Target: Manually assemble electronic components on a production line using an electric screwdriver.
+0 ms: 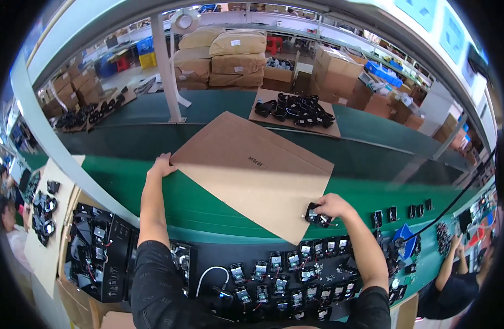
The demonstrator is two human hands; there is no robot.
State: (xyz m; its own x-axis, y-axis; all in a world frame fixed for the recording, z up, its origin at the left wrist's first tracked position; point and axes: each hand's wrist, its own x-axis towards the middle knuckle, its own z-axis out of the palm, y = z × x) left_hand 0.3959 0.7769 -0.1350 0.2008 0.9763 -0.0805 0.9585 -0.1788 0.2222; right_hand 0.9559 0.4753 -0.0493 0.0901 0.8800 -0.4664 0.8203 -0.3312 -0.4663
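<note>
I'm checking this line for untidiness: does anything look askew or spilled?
Two things, mildly. The cardboard sheet sits askew to the green belt's long edges, with the left hand at one corner. On the near bench, small loose bits lie scattered between black units otherwise set in rough rows. No damage is plain.

Smooth, matt cardboard sheet (257, 178); glossy plastic housing (312, 216) at right; matt cloth sleeve (155, 274) near left; painted metal post (164, 60) far left.
</note>
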